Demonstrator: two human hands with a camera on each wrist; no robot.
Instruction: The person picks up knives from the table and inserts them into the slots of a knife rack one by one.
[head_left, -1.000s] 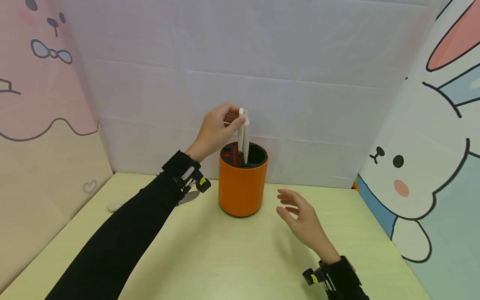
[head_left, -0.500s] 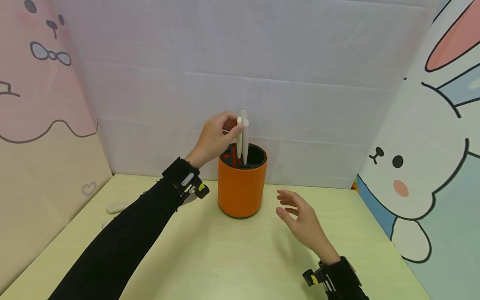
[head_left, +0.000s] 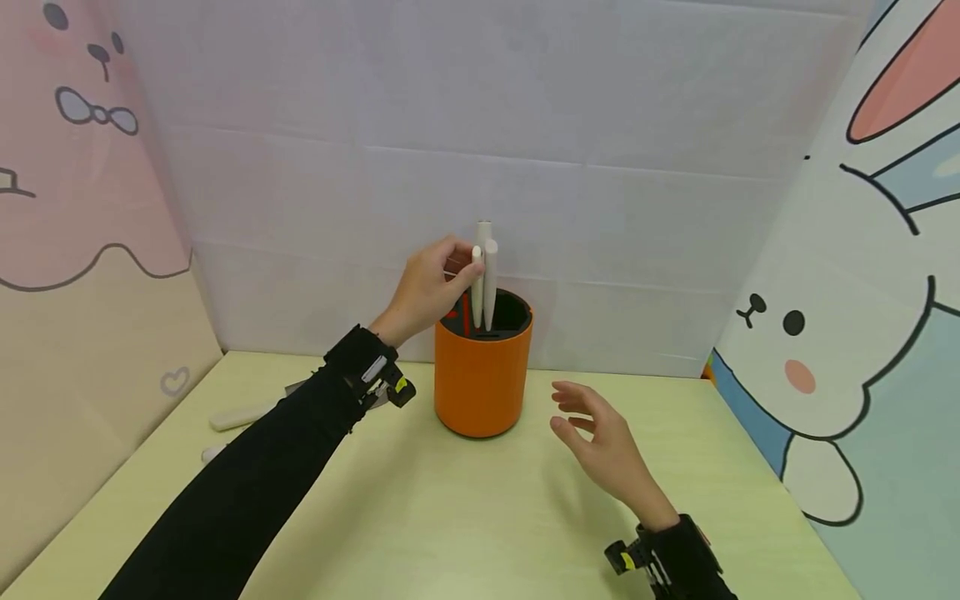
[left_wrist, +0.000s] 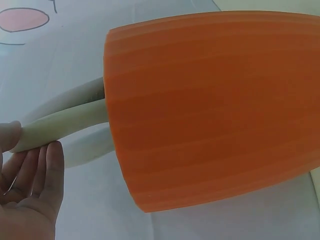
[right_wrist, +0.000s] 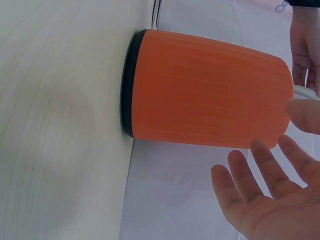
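An orange cylindrical knife holder (head_left: 480, 387) with a black slotted top stands upright toward the back of the table. My left hand (head_left: 427, 290) pinches the white handle of a knife (head_left: 477, 287) at the holder's top; its blade is hidden inside. In the left wrist view, the thumb lies on one side of that handle (left_wrist: 65, 120) and the fingertips on the other. Two more white handles stand close by, one nearer (head_left: 491, 283) and one taller behind (head_left: 484, 229). To the holder's right, my right hand (head_left: 609, 450) hovers with fingers loosely bent, holding nothing.
On the left of the table (head_left: 450, 525) lies a white-handled knife (head_left: 238, 417), partly under the left sleeve (head_left: 247, 475). Another white handle end (head_left: 212, 454) shows beside the sleeve. A white sheet (head_left: 480, 100) hangs behind, with cartoon-printed panels on both sides.
My left hand has moved down with the knife, whose handle now sits lower in the holder. My right hand has hardly moved. More of the knives at left shows beside the sleeve.
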